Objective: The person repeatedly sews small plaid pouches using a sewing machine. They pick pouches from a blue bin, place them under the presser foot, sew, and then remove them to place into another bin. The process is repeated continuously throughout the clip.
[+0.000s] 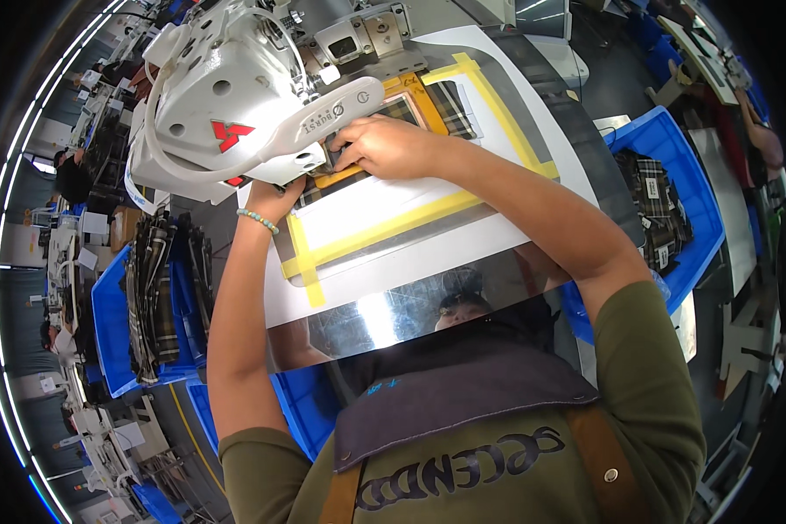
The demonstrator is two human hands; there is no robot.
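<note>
**Both your hands at the sewing machine, plaid cloth in an orange frame**

Your right hand [391, 147] lies at the upper middle of the frame, back of the hand up and fingers curled. Its fingertips come down over the near left part of an orange frame [426, 105], close beside the white sewing machine [223, 100]. You can't be told from this view whether those fingers are pinching the frame or simply pressing on it.

Your left hand [275, 199] is further left and lower, at the machine's near side. The machine head covers most of its fingers, so their grip cannot be told. A beaded bracelet [258, 221] circles that wrist.

The plaid cloth [452, 107] is at the upper centre: part shows inside the orange frame, and another part shows just to the right of it. Beneath lies a white sheet [358, 211] crossed by strips of yellow tape [384, 231], one running under your right forearm. A shiny plate [345, 327] reflects light below the sheet, between your arms.

At the right of the picture, a blue bin [707, 201] holds more plaid pieces [653, 196]. At the left, a second blue bin [111, 323] has dark plaid garments [159, 297] piled in it.
</note>
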